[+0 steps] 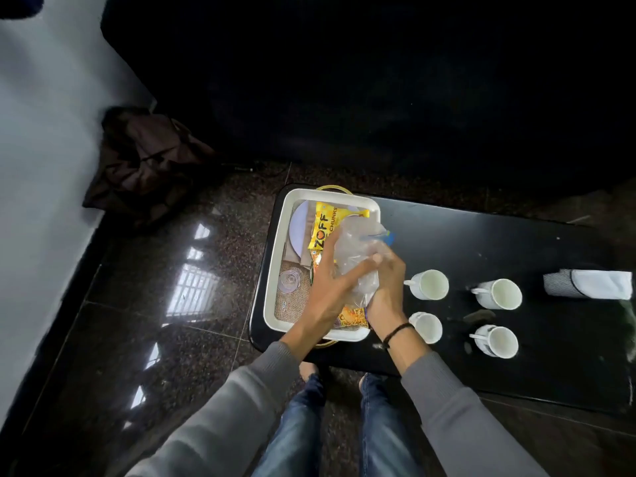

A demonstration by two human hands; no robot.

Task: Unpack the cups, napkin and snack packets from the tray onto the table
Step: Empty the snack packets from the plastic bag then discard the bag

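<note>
A white tray [272,263] with gold handles stands on the left end of a black table [481,235]. Over the tray, my left hand [330,287] and my right hand [385,294] both grip a clear plastic packet [358,249] with a blue clip. Under it lies a yellow snack packet [325,228], and another orange-yellow packet [351,316] shows near the tray's front. Several white cups [430,284] stand on the table right of the tray. A folded napkin [588,283] lies at the far right.
Inside the tray are a pale round plate [299,225], a small clear glass [288,280] and a woven mat. A dark bag [148,160] sits on the glossy floor by the white wall. A small dark object [478,315] lies among the cups. My legs are below the table's front edge.
</note>
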